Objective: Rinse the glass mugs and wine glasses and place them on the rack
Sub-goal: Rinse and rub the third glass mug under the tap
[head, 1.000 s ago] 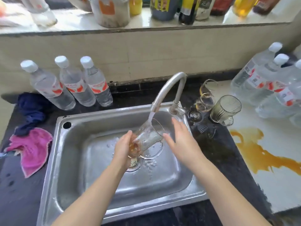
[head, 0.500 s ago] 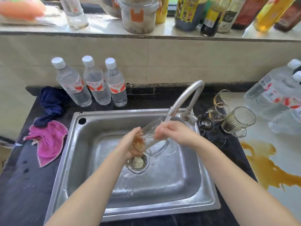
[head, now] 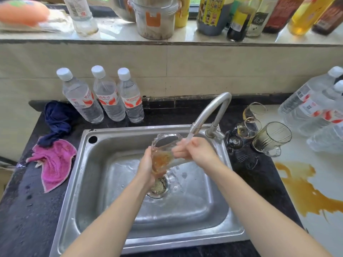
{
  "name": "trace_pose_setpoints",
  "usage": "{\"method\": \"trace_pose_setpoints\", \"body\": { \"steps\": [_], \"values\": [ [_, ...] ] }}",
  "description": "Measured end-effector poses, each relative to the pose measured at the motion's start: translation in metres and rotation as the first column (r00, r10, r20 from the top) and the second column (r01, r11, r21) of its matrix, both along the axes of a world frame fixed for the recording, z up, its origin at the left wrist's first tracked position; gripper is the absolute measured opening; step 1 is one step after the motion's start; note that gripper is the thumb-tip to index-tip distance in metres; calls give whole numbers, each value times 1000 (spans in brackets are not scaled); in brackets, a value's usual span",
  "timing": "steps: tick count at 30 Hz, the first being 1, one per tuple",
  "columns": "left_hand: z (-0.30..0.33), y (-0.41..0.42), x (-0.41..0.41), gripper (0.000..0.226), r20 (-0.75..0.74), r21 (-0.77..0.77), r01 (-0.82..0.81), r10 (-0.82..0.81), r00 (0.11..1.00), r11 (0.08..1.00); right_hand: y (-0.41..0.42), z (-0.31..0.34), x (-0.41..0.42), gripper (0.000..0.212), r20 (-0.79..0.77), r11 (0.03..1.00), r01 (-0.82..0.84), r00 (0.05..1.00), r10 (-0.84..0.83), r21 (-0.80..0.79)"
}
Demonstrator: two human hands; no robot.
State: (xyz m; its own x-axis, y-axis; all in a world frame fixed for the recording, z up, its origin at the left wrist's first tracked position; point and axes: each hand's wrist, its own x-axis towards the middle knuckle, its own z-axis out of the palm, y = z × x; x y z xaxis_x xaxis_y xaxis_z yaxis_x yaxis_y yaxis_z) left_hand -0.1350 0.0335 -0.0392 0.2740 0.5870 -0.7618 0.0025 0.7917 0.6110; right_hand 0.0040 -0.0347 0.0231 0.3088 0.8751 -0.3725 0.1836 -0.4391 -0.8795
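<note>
Rinsing a clear glass mug over the stainless steel sink, under water running from the curved metal faucet.

On the dark stone tabletop right of the sink lie a ribbed glass mug and stemmed wine glasses, tipped over. The left hand grips the held mug's lower body; the right hand has fingers curled on its side near the rim.

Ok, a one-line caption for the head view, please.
Both hands, left hand and right hand, hold a glass mug under the running faucet over the steel sink.
</note>
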Motion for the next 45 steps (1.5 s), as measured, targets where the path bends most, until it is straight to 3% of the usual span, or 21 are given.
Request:
{"method": "trace_pose_setpoints", "body": {
  "steps": [2, 5, 7, 10, 12, 15, 17, 19, 21, 22, 24, 25, 27, 29, 31, 33, 36, 38, 41, 43, 45],
  "values": [
    [2, 10, -5, 35, 7, -95, -32, 33, 999, 995, -7, -3, -3, 27, 197, 971, -235, 955, 221, 52],
    [-4, 18, -13, 40, 38, -197, 53, -47, 998, 979, -8, 6, 12, 23, 335, 816, -557, 748, 573, -153],
    [-5, 12, -10, 37, 48, -132, 34, -28, 998, 991, 1, 10, 17, 16, 279, 890, -451, 849, 449, -61],
    [2, 5, 1, 33, 53, 60, -25, 21, 998, 998, 10, 12, 1, 17, -32, 996, -57, 998, 60, 75],
    [6, 13, 1, 27, -4, 45, -43, 43, 999, 998, 3, 2, -1, 19, 140, 973, -216, 969, 203, 86],
    [8, 21, -10, 21, -16, -120, 55, -58, 998, 991, -4, 3, 13, 19, 375, 803, -569, 714, 591, -181],
    [6, 15, -12, 30, 80, -128, 91, -81, 993, 988, 0, 5, 19, 15, 333, 872, -481, 810, 482, -92],
    [6, 8, -7, 35, 121, -49, 85, -79, 990, 995, 7, 10, 9, 17, 113, 982, -176, 979, 167, 75],
    [8, 12, -5, 34, 54, -3, 65, -65, 996, 998, 4, 10, 0, 19, 92, 984, -129, 989, 119, 119],
    [7, 17, -6, 34, 15, -19, 58, -58, 998, 998, 0, 6, 1, 21, 211, 965, -248, 951, 227, 81],
    [6, 26, -12, 36, -14, -91, 53, -54, 998, 994, -5, 8, 7, 23, 413, 841, -524, 741, 529, -136],
    [5, 28, -15, 41, -4, -128, 86, -87, 996, 988, -6, 8, 14, 21, 435, 811, -547, 691, 578, -208],
    [2, 25, -16, 44, 51, -147, 166, -160, 986, 975, -1, 12, 20, 12, 381, 891, -444, 811, 445, -94],
    [3, 18, -11, 40, 58, -60, 198, -194, 979, 978, 6, 13, 12, 16, 133, 985, -147, 982, 135, 90],
    [6, 16, -5, 36, 40, -13, 138, -137, 990, 990, 6, 8, 2, 18, -34, 989, 18, 999, -13, 146],
    [7, 22, -7, 31, 38, -76, 126, -123, 992, 989, -3, 5, 2, 17, 147, 970, -211, 970, 193, 117],
    [3, 27, -13, 30, 7, -161, 214, -216, 976, 963, -6, 5, 20, 20, 355, 814, -566, 740, 571, -130],
    [0, 21, -10, 37, 50, -144, 176, -171, 984, 974, -1, 5, 20, 17, 319, 898, -436, 844, 432, -62],
    [5, 14, 0, 33, 61, -21, 124, -122, 991, 992, 6, 4, 2, 22, 69, 997, -47, 997, 42, 69],
    [10, 20, -2, 32, 63, -74, 119, -115, 991, 990, -3, 1, 2, 23, 161, 968, -235, 962, 220, 82],
    [10, 27, -8, 33, 101, -189, 155, -138, 985, 970, -8, 6, 11, 23, 356, 822, -559, 750, 558, -111]
  ]
}}
